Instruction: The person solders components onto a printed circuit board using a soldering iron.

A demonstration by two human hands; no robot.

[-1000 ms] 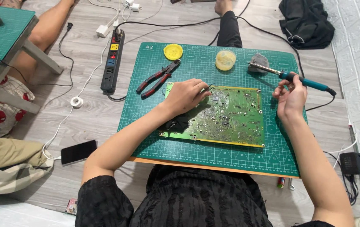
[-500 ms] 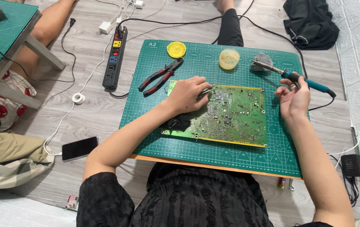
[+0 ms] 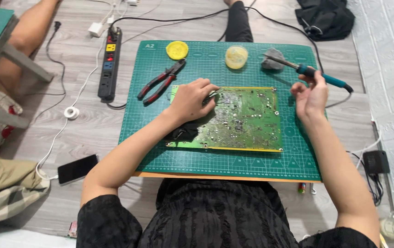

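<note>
A: Start at the board [image 3: 238,119], flat, green and rectangular, lying mid-mat with its many small parts facing up. The left hand [image 3: 188,98] rests on its upper left corner, fingers curled narrow around something thin and metallic, maybe tweezers. I can't tell for sure.

B: And the right hand [image 3: 311,94] sits just off the board's right edge, closed on the iron [image 3: 314,73] by its blue handle, with the metal tip pointing up-left toward a grey pad [image 3: 273,62].

A: To do this well, I'd say keep that left palm pressing the board so it can't slide, and bring the tip in low, steady, touching only 1 joint.

B: Agreed. The hot tip needs to stay clear of the left fingers.

A: Textures now. The mat [image 3: 160,151] is matte green with a printed grid. The board looks bumpy with solder specks and has a yellow trim.

B: Further out are 2 round tubs, a yellow one [image 3: 177,49] and a pale translucent one [image 3: 236,56], plus red-and-black pliers [image 3: 160,81] lying beside the board.

A: On the grey plank floor there's a black power strip [image 3: 108,64] and a dark glossy phone [image 3: 77,169].
</note>
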